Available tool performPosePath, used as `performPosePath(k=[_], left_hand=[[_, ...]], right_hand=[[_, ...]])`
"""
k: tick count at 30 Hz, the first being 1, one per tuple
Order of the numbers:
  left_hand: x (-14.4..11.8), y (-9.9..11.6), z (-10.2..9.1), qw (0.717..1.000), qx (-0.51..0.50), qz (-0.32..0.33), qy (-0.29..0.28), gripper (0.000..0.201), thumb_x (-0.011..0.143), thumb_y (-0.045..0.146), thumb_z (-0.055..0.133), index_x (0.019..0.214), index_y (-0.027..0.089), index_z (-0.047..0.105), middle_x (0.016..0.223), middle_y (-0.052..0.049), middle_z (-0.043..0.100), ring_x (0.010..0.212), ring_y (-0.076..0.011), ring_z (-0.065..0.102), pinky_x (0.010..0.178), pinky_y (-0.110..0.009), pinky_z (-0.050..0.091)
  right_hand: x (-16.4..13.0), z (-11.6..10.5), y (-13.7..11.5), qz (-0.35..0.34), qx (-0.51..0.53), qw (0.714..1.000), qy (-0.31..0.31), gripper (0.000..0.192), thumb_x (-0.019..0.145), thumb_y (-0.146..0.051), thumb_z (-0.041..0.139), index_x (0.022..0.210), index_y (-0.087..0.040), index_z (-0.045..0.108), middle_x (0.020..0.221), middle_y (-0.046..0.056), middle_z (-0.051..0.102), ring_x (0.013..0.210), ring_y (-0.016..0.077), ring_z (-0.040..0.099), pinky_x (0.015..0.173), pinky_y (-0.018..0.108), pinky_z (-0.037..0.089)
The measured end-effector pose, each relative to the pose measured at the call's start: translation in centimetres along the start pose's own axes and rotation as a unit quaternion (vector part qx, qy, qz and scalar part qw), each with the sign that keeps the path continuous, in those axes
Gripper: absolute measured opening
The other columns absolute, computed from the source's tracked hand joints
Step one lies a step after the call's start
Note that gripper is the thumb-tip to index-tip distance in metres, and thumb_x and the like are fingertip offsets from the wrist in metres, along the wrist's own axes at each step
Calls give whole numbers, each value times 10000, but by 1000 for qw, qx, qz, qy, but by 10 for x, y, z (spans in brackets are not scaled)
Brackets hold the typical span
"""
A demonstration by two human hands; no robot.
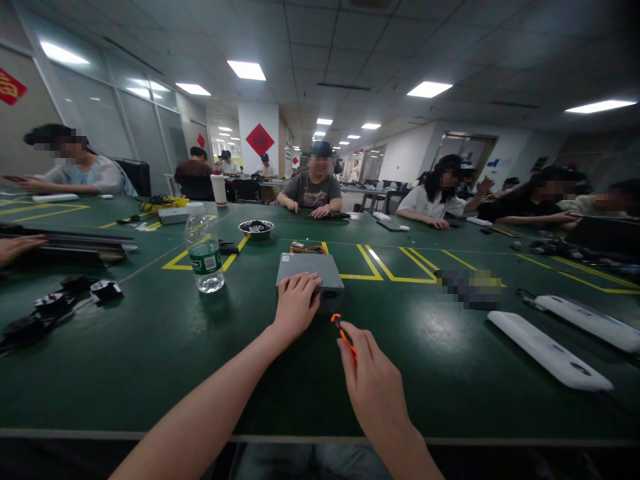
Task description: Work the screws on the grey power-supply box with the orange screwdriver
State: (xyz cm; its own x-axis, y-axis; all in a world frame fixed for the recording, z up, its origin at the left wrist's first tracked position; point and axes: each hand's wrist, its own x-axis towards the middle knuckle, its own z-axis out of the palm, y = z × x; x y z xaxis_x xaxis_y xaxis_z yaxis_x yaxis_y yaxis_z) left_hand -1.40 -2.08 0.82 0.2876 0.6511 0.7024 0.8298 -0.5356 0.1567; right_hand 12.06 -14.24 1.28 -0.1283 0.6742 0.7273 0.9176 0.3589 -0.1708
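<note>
At the far left edge, another person's hand [15, 248] is seen resting on the dark green table [150, 347], beside a long flat stack of dark strips [75, 245]. In front of them, small black and white parts [60, 303] are scattered; their shape cannot be told clearly. A clear plastic water bottle [203, 248] with a white cap is stood upright further right; a green label is wrapped around it, but the writing on it is too small to be read. Behind it, a round metal bowl [256, 229] with dark small pieces inside is placed near yellow lines painted on the table.

In the middle, a grey metal box [309, 269] of rectangular shape is laid flat, near the person, with a smooth matte top. Its long axis is turned across the view, from left to right, and coloured wires [307, 249] are seen coming out at its far side. The left hand [296, 308] is laid on the near left corner of the box, with fingers curled over the top edge. The right hand [373, 383] is closed around a screwdriver [343, 333] with an orange and black handle; it is pointed forward and a little left, at the near side of the box.

To the right, two long white plastic bars [547, 350] with rounded ends are laid on the table. On the far pillar a red diamond sign [259, 139] is hung; its character cannot be read.
</note>
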Motion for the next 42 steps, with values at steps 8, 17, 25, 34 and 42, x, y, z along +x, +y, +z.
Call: performPosePath(k=[8, 17, 25, 34, 42], left_hand=[[-1, 0, 2, 1000, 4, -2, 1, 271, 822, 209, 495, 1086, 255, 542, 1201, -18, 573, 1136, -207, 460, 930, -403, 296], [0, 1, 1, 1000, 0, -2, -9, 279, 826, 211, 483, 1097, 249, 536, 1207, -15, 571, 1130, -212, 461, 923, -406, 296], [0, 2, -1, 1000, 2, -13, -17, 285, 819, 210, 483, 1093, 256, 547, 1205, -27, 572, 1130, -219, 459, 927, -418, 292], [-1, 2, 1, 1000, 3, -9, -13, 282, 824, 216, 480, 1096, 254, 541, 1214, -21, 565, 1135, -226, 454, 930, -417, 289], [0, 1, -1, 1000, 8, 0, -12, 263, 841, 216, 466, 1094, 248, 529, 1212, -13, 565, 1127, -219, 458, 916, -411, 291]], right_hand=[[-3, 1, -5, -69, 25, 997, -8, 287, 879, -182, 363, 1121, -144, 513, 1127, 149, 572, 1038, 218, 562, 825, 382, 521], [-5, 1, 5, 21, 48, 999, 5, 236, 899, -235, 370, 1044, -138, 529, 1025, 130, 614, 901, 192, 629, 719, 325, 553], [-4, 8, -3, -21, 44, 999, 6, 271, 894, -170, 342, 1097, -126, 516, 1125, 163, 589, 985, 194, 615, 761, 303, 549], [-5, 4, -3, -67, 36, 997, -5, 265, 856, -113, 369, 1069, -122, 526, 1173, 165, 553, 1101, 227, 536, 876, 395, 500], [-3, 4, 2, -7, 82, 996, 14, 196, 884, -221, 420, 1051, -152, 496, 1141, 142, 578, 1049, 205, 571, 828, 357, 527]])
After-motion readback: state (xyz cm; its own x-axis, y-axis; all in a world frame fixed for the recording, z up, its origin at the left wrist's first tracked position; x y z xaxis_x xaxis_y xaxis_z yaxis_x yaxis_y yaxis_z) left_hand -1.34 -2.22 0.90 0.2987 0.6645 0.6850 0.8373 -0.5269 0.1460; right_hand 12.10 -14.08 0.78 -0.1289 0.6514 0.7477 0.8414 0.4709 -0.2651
